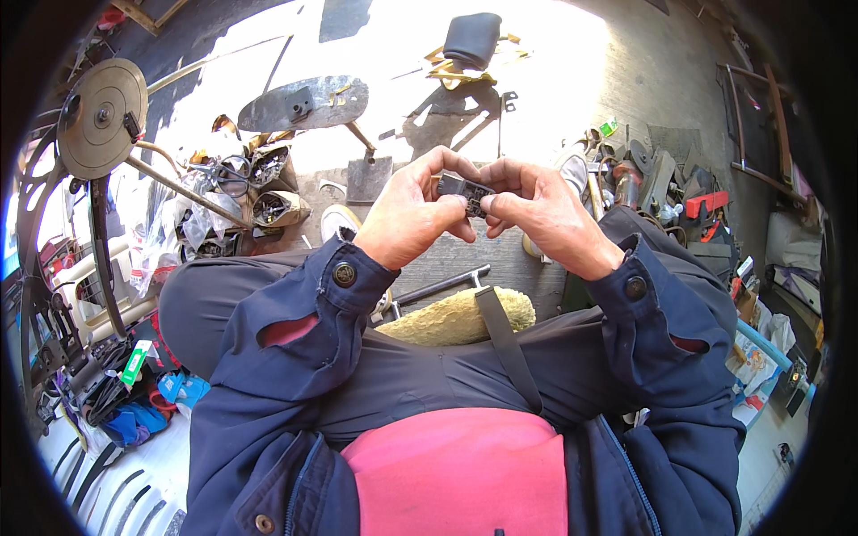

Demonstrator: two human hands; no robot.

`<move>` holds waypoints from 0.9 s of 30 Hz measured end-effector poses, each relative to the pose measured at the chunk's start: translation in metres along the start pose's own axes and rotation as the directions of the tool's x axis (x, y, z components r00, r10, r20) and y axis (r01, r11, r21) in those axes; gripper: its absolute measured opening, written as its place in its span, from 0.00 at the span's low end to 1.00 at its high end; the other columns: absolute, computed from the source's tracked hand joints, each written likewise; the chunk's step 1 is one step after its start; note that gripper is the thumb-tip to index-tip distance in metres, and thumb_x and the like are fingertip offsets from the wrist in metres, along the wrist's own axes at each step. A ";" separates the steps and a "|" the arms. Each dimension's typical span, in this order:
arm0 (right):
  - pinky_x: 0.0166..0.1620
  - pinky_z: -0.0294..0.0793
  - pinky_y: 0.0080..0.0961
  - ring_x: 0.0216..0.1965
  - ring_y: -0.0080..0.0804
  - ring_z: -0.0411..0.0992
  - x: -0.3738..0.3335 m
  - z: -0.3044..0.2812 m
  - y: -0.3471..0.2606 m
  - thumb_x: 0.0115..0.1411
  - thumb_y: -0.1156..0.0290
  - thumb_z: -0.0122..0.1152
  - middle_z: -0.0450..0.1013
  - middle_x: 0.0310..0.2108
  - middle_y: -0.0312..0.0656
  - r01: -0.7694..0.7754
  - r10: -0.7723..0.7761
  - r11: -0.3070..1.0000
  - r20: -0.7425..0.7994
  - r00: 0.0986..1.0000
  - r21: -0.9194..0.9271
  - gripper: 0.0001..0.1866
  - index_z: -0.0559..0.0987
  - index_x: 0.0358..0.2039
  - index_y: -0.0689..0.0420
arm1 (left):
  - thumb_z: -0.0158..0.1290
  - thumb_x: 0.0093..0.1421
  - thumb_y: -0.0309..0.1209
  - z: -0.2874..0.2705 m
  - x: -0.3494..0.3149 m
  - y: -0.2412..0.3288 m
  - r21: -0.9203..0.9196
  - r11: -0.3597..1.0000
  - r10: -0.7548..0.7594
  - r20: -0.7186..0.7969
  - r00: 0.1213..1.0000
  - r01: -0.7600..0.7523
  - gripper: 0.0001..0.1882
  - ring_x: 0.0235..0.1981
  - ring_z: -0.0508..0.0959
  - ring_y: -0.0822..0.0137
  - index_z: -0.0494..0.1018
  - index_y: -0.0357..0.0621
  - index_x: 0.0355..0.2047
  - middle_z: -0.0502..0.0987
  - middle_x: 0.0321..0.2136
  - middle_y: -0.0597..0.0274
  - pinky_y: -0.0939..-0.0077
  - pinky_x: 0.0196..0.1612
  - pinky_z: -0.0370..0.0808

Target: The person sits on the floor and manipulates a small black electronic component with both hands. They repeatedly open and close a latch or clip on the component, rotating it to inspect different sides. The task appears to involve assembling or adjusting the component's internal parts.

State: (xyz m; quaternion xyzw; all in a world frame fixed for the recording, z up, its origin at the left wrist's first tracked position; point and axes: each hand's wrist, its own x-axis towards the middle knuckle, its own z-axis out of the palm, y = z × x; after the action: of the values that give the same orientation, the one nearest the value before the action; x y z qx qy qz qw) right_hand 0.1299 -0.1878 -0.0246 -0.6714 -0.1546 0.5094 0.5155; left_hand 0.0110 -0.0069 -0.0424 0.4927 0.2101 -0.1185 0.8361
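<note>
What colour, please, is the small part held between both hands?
The small part is dark grey to black, best seen in the head view.

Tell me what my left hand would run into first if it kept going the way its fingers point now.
Most likely your right hand. The left hand points its fingers across at it, both pinching the small dark part between them, so that part and the right fingers come first. Depth is hard to judge here.

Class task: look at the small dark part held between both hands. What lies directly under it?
Under the small dark part lie grey floor boards and a metal bar. Both hands' fingers cover the part's underside.
</note>
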 end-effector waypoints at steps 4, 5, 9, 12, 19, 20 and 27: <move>0.43 0.83 0.25 0.36 0.25 0.80 0.000 0.000 0.000 0.67 0.69 0.62 0.81 0.43 0.48 -0.005 0.005 1.000 0.011 1.000 -0.017 0.22 0.78 0.55 0.73 | 0.54 0.63 0.18 -0.001 -0.001 -0.001 0.007 1.000 -0.004 -0.002 1.000 0.004 0.16 0.31 0.85 0.71 0.72 0.34 0.51 0.82 0.37 0.55 0.75 0.37 0.86; 0.43 0.83 0.24 0.36 0.25 0.80 0.000 0.000 0.000 0.67 0.69 0.62 0.81 0.43 0.48 -0.004 0.004 1.000 0.009 1.000 -0.015 0.22 0.78 0.55 0.73 | 0.54 0.62 0.18 0.000 -0.001 -0.001 -0.002 1.000 0.004 -0.004 1.000 -0.004 0.15 0.31 0.85 0.71 0.72 0.34 0.51 0.82 0.37 0.55 0.75 0.36 0.86; 0.43 0.83 0.24 0.36 0.25 0.80 0.001 -0.001 0.000 0.67 0.69 0.62 0.81 0.42 0.47 -0.003 0.003 1.000 0.018 1.000 -0.012 0.21 0.79 0.54 0.73 | 0.55 0.65 0.19 0.000 0.000 -0.001 -0.013 1.000 -0.006 0.006 1.000 0.006 0.15 0.31 0.85 0.71 0.71 0.34 0.52 0.82 0.38 0.55 0.75 0.37 0.87; 0.43 0.83 0.24 0.36 0.24 0.80 0.001 -0.001 0.001 0.67 0.69 0.62 0.81 0.42 0.47 -0.005 0.005 1.000 0.017 1.000 -0.017 0.21 0.79 0.54 0.73 | 0.55 0.66 0.20 0.000 -0.001 -0.002 -0.020 1.000 -0.004 0.015 1.000 0.004 0.15 0.31 0.85 0.71 0.70 0.34 0.53 0.83 0.38 0.54 0.74 0.37 0.87; 0.44 0.82 0.24 0.36 0.24 0.79 -0.001 -0.001 -0.003 0.65 0.71 0.59 0.81 0.41 0.44 -0.030 0.029 0.995 0.013 0.999 0.097 0.21 0.79 0.55 0.72 | 0.55 0.67 0.21 -0.004 0.000 0.000 -0.040 0.999 -0.005 0.019 1.000 0.006 0.16 0.33 0.86 0.68 0.69 0.33 0.54 0.83 0.39 0.54 0.72 0.39 0.88; 0.45 0.82 0.24 0.36 0.24 0.79 -0.001 -0.001 -0.004 0.65 0.72 0.59 0.81 0.41 0.44 -0.044 0.044 0.993 0.006 0.999 0.113 0.21 0.79 0.55 0.72 | 0.55 0.67 0.21 -0.004 0.000 0.000 -0.050 0.999 -0.011 0.019 1.000 0.012 0.16 0.34 0.87 0.68 0.69 0.33 0.54 0.83 0.39 0.54 0.72 0.39 0.88; 0.45 0.83 0.24 0.37 0.25 0.79 -0.005 -0.001 -0.010 0.64 0.74 0.57 0.80 0.43 0.44 -0.068 0.068 0.985 0.003 0.998 0.159 0.22 0.79 0.57 0.71 | 0.56 0.67 0.21 -0.005 -0.001 0.002 -0.029 1.000 -0.003 -0.006 1.000 0.002 0.17 0.34 0.87 0.67 0.69 0.33 0.55 0.83 0.40 0.53 0.73 0.40 0.88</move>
State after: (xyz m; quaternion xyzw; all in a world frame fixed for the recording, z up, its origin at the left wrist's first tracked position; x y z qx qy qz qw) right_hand 0.1316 -0.1872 -0.0132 -0.6335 -0.0899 0.5367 0.5500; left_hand 0.0097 -0.0021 -0.0426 0.4806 0.2150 -0.1149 0.8424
